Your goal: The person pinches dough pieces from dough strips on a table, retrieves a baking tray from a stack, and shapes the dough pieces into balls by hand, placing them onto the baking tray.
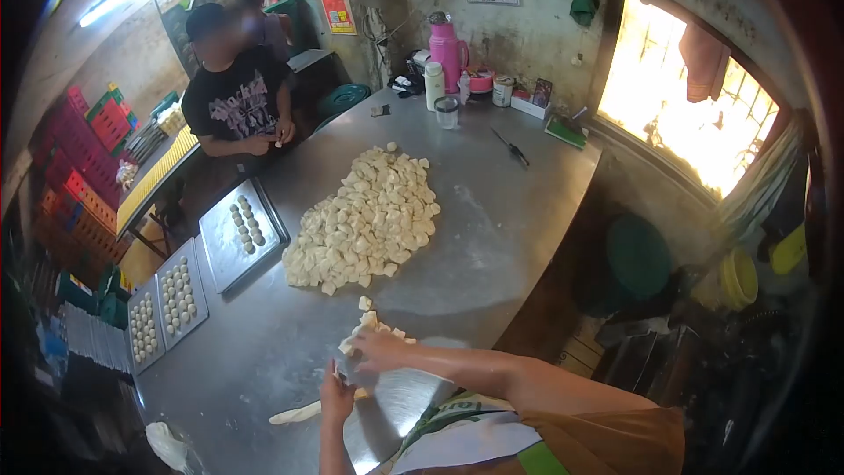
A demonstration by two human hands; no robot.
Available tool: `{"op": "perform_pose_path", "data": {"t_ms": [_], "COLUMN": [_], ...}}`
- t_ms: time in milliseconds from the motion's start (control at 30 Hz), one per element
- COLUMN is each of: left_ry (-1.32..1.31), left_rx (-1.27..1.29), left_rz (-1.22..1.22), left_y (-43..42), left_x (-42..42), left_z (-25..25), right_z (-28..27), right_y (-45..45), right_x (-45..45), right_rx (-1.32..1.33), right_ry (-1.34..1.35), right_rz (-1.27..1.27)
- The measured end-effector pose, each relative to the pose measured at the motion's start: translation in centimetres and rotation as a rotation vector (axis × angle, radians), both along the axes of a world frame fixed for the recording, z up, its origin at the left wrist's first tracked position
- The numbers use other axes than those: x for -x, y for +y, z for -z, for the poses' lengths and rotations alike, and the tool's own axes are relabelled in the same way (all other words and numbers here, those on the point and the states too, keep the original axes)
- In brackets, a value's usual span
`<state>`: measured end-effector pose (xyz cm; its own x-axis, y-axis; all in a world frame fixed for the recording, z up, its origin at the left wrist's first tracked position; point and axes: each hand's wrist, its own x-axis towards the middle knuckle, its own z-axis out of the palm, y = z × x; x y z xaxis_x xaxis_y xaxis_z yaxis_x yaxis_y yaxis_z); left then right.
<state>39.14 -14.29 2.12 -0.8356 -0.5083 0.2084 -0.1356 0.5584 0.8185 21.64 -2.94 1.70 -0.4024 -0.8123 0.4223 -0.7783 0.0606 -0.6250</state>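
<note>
My left hand (336,398) is closed just above the steel table, near a long strip of dough (299,412). What it grips is too blurred to name; a greyish edge shows by its fingertips. My right hand (380,352) reaches in from the right, just above and beside the left one. Its fingers are smeared by motion and lie over a small group of cut dough pieces (369,321). Beyond them is a large heap of cut dough pieces (365,220) on the table.
Trays with dough balls (180,292) line the table's left side, including a larger tray (224,251). Across the table stands a co-worker (237,97), a small piece in hand. A pink flask (447,53), a cup (447,113) and a knife-like tool (510,148) are at the back.
</note>
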Motion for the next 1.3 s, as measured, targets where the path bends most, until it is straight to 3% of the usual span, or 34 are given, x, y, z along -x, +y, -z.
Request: {"op": "perform_pose_path", "data": {"t_ms": [33,133,200,267,300,367,400,433,533,633,800,900,933,1033,1200,1300], "left_ry": [0.066,0.292,0.387,-0.071,-0.066,-0.333,-0.331,-0.229,-0.020,0.240,0.184,-0.193,-0.200,0.120,0.018,-0.300], "left_rx": [0.187,0.081,0.034,-0.445,-0.448,-0.131,-0.138,-0.182,-0.280,-0.012,0.224,-0.285,-0.284,-0.101,-0.363,0.214], "left_rz": [-0.068,-0.075,-0.123,0.036,0.003,0.059,0.023,0.059,0.110,-0.112,-0.116,-0.032,-0.026,0.087,-0.006,0.099], "left_y": [-0.7,-0.1,-0.6,-3.8,-3.2,0.1,0.3,0.0,0.7,0.8,-1.1,-0.4,0.6,5.9,6.6,8.4], "left_x": [0.1,2.5,1.0,-0.6,-0.8,-0.3,-0.8,-1.1,-1.8,-1.0,-1.8,-2.1,-1.4,1.4,4.1,4.7], "left_z": [0.3,-3.4,-2.4,2.2,1.1,-2.5,-2.4,-2.4,-2.5,-3.4,-0.2,1.4,-0.3,-10.4,-7.1,-5.8], "right_z": [-0.5,-2.3,-2.6,-3.4,-3.3,-2.0,-1.6,-1.0,-1.5,-4.6,-4.1,-6.2,-7.1,-9.9,-10.2,-6.4], "right_y": [-0.5,-1.8,-2.0,-3.3,-3.5,-3.4,-3.6,-3.2,-1.6,-1.2,-1.0,0.9,1.9,4.3,5.8,5.6], "right_x": [-0.6,-3.5,-4.6,-4.2,-4.0,-2.6,-1.4,-0.6,-0.4,-2.9,-3.7,-2.8,-2.2,-0.1,1.4,3.3], "right_rx": [0.000,-0.070,-0.001,0.167,0.028,-0.309,-0.485,-0.477,-0.337,-0.249,-0.242,0.033,0.034,0.182,0.347,-0.400], "right_ry": [0.005,-0.264,-0.247,-0.183,-0.256,-0.265,-0.189,-0.182,0.022,-0.065,-0.267,-0.178,-0.183,-0.194,-0.206,-0.227], "right_rz": [0.008,-0.404,-0.325,-0.146,-0.083,0.031,0.088,0.061,0.201,-0.188,-0.491,-0.293,-0.285,-0.364,-0.216,-0.012]}}
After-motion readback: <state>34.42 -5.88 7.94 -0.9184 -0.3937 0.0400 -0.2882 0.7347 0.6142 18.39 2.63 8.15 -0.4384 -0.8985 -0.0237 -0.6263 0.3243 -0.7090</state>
